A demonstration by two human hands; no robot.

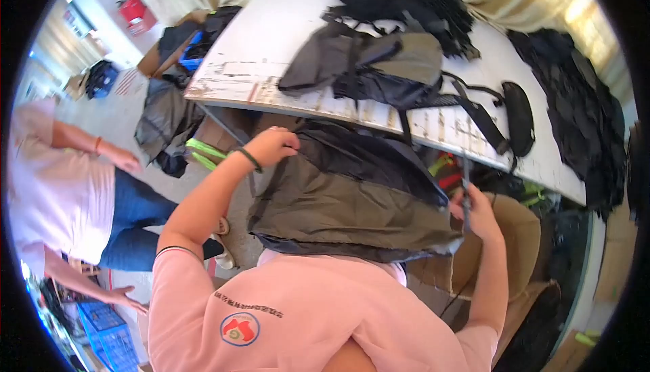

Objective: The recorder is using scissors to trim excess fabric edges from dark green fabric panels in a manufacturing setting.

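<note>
A large olive-grey and black fabric bag (359, 196) hangs spread out in front of my body, below the table's front edge. My left hand (272, 147) is closed at the bag's upper left edge, fingers pinched on the cloth. To the right of the bag, my right hand (475, 211) is closed round a slim, upright grey piece (466, 192); its kind I cannot make out. On the table lies another grey and black backpack (379, 60), its straps trailing right beside a padded black piece (518, 118).
Black straps (406, 0) are heaped at the back of the worn white table (250, 40). Dark fabric (575, 108) covers its right end. A cardboard box (504, 236) stands close to my right arm. At left is another person (68, 182), near a blue crate (108, 331).
</note>
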